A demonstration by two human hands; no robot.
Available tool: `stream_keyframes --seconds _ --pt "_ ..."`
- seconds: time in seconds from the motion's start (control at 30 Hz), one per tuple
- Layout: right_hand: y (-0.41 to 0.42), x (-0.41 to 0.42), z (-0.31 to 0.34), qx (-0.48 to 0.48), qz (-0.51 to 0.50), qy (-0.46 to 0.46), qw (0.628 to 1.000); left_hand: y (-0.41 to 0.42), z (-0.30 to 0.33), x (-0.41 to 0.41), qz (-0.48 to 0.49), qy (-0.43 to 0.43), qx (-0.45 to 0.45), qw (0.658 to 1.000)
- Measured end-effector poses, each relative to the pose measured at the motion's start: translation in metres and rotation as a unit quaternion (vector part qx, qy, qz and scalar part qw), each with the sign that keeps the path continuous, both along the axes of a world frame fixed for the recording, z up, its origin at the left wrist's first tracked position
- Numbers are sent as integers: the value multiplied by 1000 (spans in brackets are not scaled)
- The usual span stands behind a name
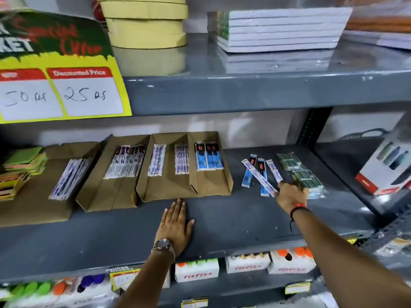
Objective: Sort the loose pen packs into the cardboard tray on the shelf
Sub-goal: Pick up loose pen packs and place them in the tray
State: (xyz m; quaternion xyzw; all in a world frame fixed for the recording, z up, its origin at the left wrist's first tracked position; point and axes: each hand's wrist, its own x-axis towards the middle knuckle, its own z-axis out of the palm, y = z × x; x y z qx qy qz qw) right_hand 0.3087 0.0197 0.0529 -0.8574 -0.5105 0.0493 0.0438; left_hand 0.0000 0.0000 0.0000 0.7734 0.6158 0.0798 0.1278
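The cardboard tray sits on the middle grey shelf, with white pen packs in its left part and blue pen packs in its right compartment. To the tray's right lie loose pen packs: blue ones and a long white pack laid diagonally across them. My right hand reaches in with its fingers curled onto the near ends of the white packs. My left hand lies flat and open on the shelf, fingertips at the tray's front edge.
Two more cardboard trays of pen packs stand to the left, beside stacked sticky notes. Green wrapped packs lie just behind my right hand. A white box sits far right. The upper shelf edge overhangs.
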Motion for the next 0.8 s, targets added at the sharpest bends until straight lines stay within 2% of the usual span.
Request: stream_keyframes --seconds 0.23,0.4,0.53,0.6,0.7,0.8 --pt "2 -2 -14 36 -39 38 998 3 -2 0 0 -19 -1 1000" --pt "2 -7 -8 138 -90 92 982 2 -3 -2 3 -34 10 999" --pt "4 0 19 221 -28 134 966 1 2 -3 0 -132 29 991" --pt "6 5 34 222 36 160 961 2 13 -2 39 -239 43 969" --pt "9 2 57 207 157 175 950 14 44 2 118 -437 54 890" --pt "13 -16 76 176 246 233 924 31 78 5 115 -563 -19 818"
